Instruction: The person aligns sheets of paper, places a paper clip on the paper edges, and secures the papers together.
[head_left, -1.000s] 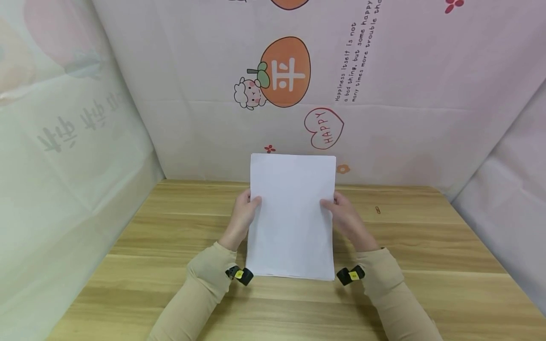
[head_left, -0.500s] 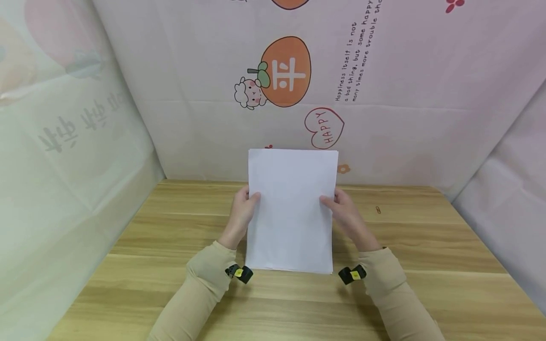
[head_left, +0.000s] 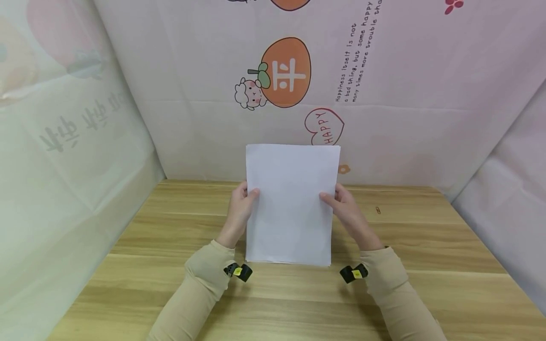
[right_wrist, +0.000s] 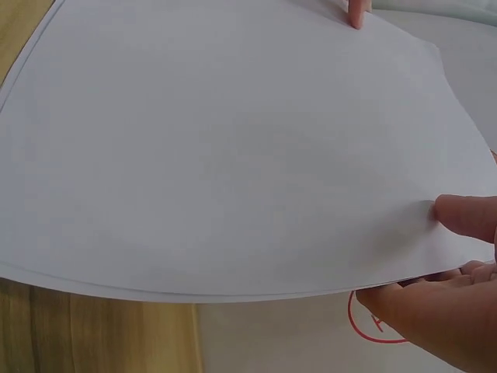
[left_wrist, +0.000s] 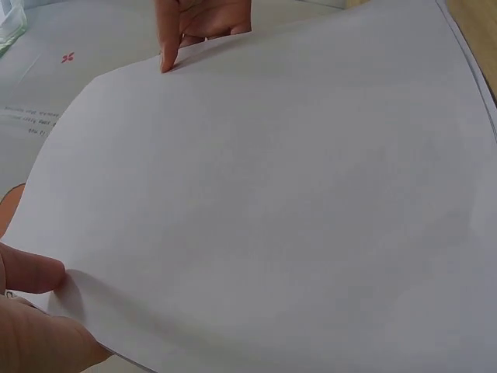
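A stack of blank white paper sheets is held up, tilted, over the wooden table. My left hand pinches its left edge, thumb on the front and fingers behind. At the right edge my right hand grips it the same way. In the left wrist view the paper fills most of the picture and bows slightly near the thumb. The right wrist view shows the sheets with more than one layer along the lower edge. Fingers behind the paper are mostly hidden.
An orange-red paper clip lies on the wooden table to the right of my right hand. A printed cloth stands behind the table, with more white cloth at both sides.
Both hands have raised the paper stack slightly and tipped it; its top and bottom edges now sit higher in the head view. The grip is unchanged, and the paper clip has stayed put.
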`<state>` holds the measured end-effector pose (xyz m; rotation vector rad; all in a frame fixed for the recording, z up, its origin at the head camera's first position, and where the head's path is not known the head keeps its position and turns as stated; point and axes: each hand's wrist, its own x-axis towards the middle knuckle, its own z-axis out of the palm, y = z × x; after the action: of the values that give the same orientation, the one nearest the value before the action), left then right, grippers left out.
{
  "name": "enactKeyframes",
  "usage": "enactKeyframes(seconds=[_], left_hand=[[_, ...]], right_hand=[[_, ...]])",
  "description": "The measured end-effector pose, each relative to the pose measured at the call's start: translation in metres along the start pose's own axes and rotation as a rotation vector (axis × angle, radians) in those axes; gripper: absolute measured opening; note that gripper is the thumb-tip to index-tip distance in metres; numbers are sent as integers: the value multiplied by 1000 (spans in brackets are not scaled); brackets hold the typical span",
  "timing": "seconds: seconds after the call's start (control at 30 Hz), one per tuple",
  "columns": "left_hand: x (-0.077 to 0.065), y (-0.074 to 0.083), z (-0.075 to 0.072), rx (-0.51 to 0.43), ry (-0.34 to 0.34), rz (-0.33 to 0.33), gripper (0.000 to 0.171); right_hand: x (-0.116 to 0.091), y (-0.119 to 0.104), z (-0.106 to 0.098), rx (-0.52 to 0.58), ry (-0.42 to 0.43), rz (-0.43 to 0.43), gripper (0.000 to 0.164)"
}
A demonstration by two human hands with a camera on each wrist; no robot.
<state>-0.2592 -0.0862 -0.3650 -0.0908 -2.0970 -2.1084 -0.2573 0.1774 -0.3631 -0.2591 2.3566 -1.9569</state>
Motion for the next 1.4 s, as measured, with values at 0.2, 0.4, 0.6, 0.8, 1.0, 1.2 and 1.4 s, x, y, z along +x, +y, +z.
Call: enactKeyframes(seconds=[0.2, 0.4, 0.6, 0.8, 1.0, 1.2, 1.4], left_hand=[[-1, 3, -2, -21, -19, 39, 32], [-2, 6, -2, -6, -39, 90, 31], [-1, 6, -2, -9, -53, 125, 31], [-2, 8, -2, 3, -64, 164, 31], [-1, 7, -1, 3, -65, 189, 32], [-2, 9, 0, -30, -70, 200, 33], [-4, 10, 0, -37, -66, 232, 32]], right_hand=[[-1, -2, -1, -25, 4, -37, 56], [-3, -3, -2, -34, 12, -93, 56], [-3, -4, -1, -52, 40, -145, 55], [-5, -6, 1, -22, 72, -189, 53], [-5, -5, 2, 23, 86, -226, 52], [-5, -4, 1, 55, 93, -274, 51], [-4, -3, 1, 98, 87, -335, 49]])
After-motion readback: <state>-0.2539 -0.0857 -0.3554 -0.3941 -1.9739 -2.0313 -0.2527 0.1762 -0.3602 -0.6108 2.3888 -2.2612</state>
